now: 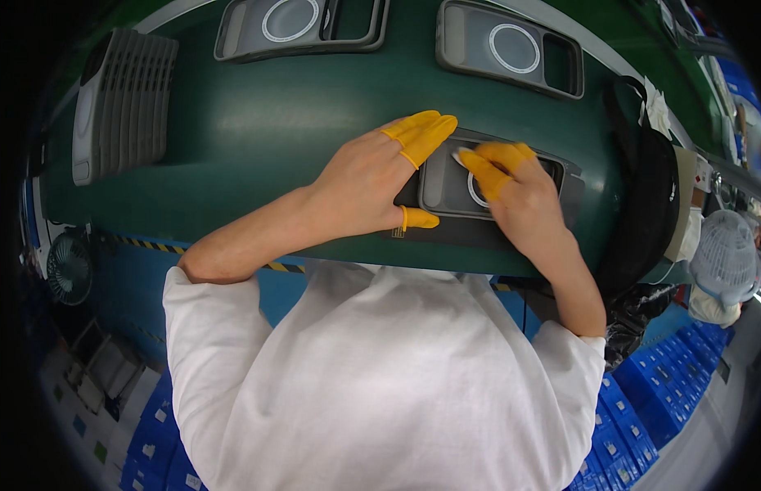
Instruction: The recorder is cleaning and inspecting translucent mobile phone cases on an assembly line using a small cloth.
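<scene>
A grey phone case (438,184) with a clear back and a white ring lies on a dark mat (470,232) in front of me. My left hand (360,180), wearing yellow finger cots, spans its left end, fingers at the far edge and thumb by the near edge. Over the case's middle, my right hand (528,196) also has yellow cots, slightly blurred. Its fingers pinch a small white wad (459,155) against the case's back; whether it is cloth or paper I cannot make out. That hand covers part of the ring.
Two similar cases, one at the far left (303,33) and one at the far right (511,49), lie on the green tabletop (258,123). A stack of grey cases (123,106) stands at left. At right are a black bag (650,188) and a white fan (724,254).
</scene>
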### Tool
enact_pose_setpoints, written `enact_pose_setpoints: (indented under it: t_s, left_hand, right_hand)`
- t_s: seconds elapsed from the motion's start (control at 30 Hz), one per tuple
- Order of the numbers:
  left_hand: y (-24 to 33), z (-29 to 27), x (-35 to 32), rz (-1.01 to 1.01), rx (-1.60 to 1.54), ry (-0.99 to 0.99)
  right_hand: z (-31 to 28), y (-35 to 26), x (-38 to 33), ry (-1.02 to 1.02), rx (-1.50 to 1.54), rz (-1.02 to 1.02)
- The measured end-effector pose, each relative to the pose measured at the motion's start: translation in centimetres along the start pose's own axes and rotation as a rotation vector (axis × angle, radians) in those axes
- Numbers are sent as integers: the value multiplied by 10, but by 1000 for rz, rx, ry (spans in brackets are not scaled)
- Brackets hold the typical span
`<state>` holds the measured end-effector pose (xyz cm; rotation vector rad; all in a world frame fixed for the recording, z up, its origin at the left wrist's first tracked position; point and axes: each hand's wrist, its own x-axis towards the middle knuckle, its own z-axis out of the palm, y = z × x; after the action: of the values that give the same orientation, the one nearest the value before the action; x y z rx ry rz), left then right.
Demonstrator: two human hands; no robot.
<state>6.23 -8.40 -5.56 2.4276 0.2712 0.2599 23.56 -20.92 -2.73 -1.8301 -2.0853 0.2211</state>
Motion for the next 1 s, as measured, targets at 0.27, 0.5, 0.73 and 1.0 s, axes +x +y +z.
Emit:
enact_pose_setpoints:
  t_s: [0.27, 0.5, 0.73, 1.0]
  left_hand:
    - [-1, -1, -1, 33, -1, 54]
    - [-2, 2, -4, -8, 9, 22]
    - [-2, 1, -2, -15, 5, 11]
    - [1, -2, -1, 14, 12, 31]
  right_hand:
    - [2, 4, -15, 24, -221, 63]
    - [2, 6, -23, 151, -191, 165]
    - [3, -4, -4, 12, -62, 62]
    - [-14, 0, -12, -434, 163, -83]
